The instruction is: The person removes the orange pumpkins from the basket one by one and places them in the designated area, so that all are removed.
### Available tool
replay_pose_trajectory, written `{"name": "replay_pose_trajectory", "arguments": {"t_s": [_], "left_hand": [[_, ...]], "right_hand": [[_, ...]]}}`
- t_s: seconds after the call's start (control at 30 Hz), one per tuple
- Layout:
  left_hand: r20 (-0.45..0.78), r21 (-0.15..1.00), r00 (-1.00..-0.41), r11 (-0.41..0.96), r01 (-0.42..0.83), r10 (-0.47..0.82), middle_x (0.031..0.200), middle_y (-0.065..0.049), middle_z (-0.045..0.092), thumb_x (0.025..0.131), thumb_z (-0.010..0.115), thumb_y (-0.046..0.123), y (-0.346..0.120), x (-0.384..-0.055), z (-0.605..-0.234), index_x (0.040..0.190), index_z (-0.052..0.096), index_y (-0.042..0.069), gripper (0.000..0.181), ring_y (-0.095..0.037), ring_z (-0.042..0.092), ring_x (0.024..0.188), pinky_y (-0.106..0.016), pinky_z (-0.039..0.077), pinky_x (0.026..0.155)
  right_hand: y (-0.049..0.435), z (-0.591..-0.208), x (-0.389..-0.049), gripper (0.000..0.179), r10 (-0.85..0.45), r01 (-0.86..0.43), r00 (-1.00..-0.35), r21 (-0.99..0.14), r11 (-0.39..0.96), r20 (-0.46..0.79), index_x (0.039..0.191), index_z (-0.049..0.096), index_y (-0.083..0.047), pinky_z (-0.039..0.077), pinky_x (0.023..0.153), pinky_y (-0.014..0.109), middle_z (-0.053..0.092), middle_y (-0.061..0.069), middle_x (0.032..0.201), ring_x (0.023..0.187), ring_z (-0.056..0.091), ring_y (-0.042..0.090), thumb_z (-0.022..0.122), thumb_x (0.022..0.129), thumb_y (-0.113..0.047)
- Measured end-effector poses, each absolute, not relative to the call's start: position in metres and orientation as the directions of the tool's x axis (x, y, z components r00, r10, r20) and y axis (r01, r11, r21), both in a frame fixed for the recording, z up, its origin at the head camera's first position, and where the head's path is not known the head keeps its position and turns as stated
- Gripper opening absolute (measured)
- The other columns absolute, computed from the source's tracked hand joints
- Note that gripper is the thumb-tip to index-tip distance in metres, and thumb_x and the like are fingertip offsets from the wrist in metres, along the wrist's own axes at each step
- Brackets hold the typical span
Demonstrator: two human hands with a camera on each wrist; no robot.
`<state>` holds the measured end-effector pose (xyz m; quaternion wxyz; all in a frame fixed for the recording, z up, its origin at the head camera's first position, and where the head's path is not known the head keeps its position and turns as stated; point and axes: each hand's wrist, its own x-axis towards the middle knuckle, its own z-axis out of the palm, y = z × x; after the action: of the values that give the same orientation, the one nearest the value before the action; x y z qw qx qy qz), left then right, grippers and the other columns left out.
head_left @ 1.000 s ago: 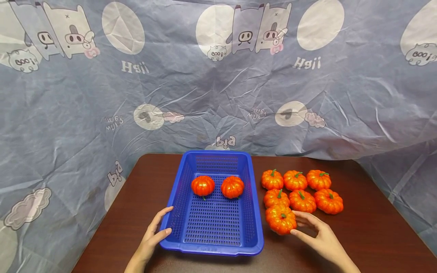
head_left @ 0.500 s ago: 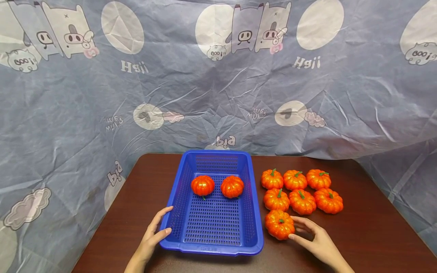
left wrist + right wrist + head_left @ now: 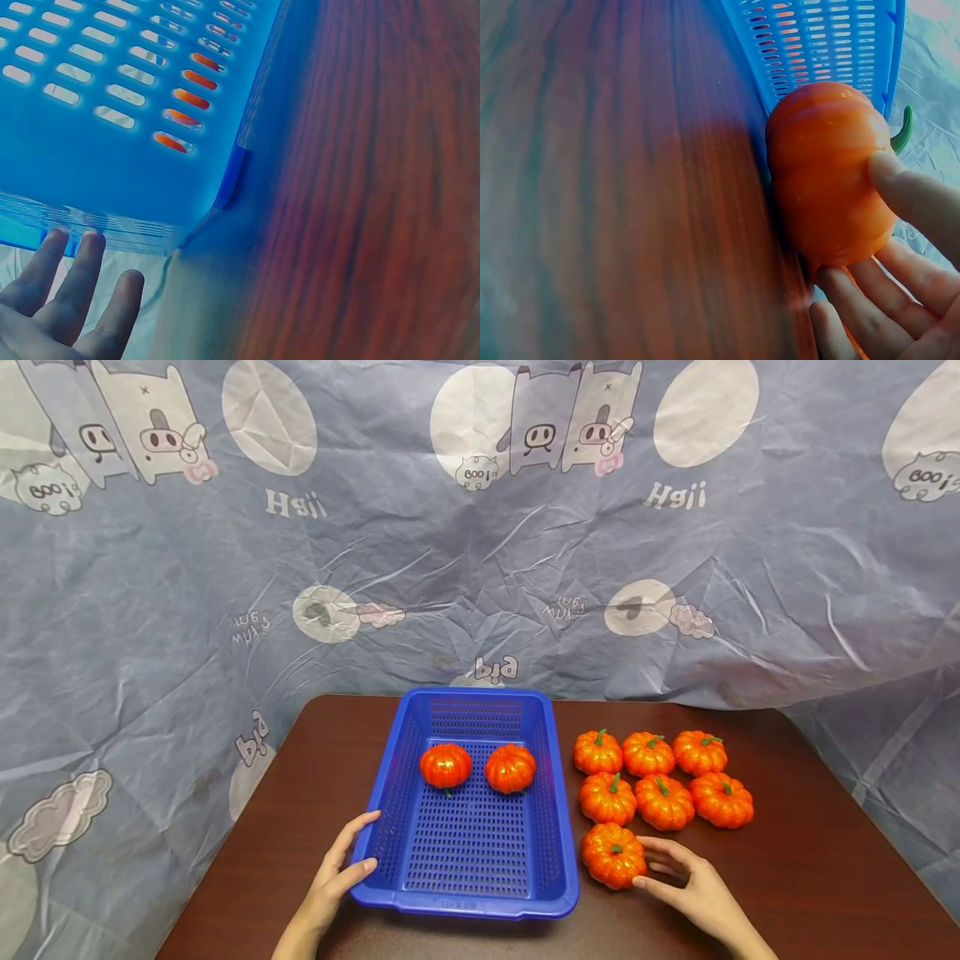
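My right hand (image 3: 693, 887) holds a small orange pumpkin (image 3: 613, 857) by its right side, thumb at the front and fingers behind. This pumpkin sits on the table just right of the blue basket (image 3: 480, 907), its green stem upward; in the right wrist view the thumb presses the pumpkin (image 3: 829, 176) near its stem side. Against the basket's left rim rests my left hand (image 3: 330, 877), thumb and fingers spread and fairly straight. The left wrist view shows its fingers (image 3: 79, 281) at the basket wall (image 3: 97, 165). Two pumpkins, one on the left (image 3: 446, 766) and one on the right (image 3: 511, 768), lie inside the basket.
Two rows of pumpkins (image 3: 664, 802) stand on the table right of the basket, behind the held one. The dark brown table (image 3: 810, 860) ends at a grey-blue printed cloth (image 3: 480, 568) hanging behind and at the sides.
My right hand has drawn the pumpkin slightly toward me and down, away from the row behind, and is now nearly still. The left hand and the basket have stayed in place.
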<state>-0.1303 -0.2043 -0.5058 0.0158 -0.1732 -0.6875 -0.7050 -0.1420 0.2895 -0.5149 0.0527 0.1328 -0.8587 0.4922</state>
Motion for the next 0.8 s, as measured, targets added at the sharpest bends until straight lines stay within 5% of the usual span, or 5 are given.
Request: {"name": "replay_pose_trajectory", "arguments": {"t_s": [0.8], "left_hand": [[0.269, 0.963, -0.937, -0.054, 0.264, 0.223, 0.129, -0.032, 0.038, 0.087, 0.047, 0.002, -0.205, -0.131, -0.507, 0.14, 0.034, 0.002, 0.055, -0.03, 0.054, 0.108, -0.043, 0.052, 0.08]], "right_hand": [[0.293, -0.489, -0.144, 0.05, -0.142, -0.2, -0.98, -0.762, 0.616, 0.142, 0.118, 0.062, -0.007, 0.051, 0.079, 0.028, 0.063, 0.008, 0.116, 0.098, 0.062, 0.017, 0.079, 0.075, -0.027]]}}
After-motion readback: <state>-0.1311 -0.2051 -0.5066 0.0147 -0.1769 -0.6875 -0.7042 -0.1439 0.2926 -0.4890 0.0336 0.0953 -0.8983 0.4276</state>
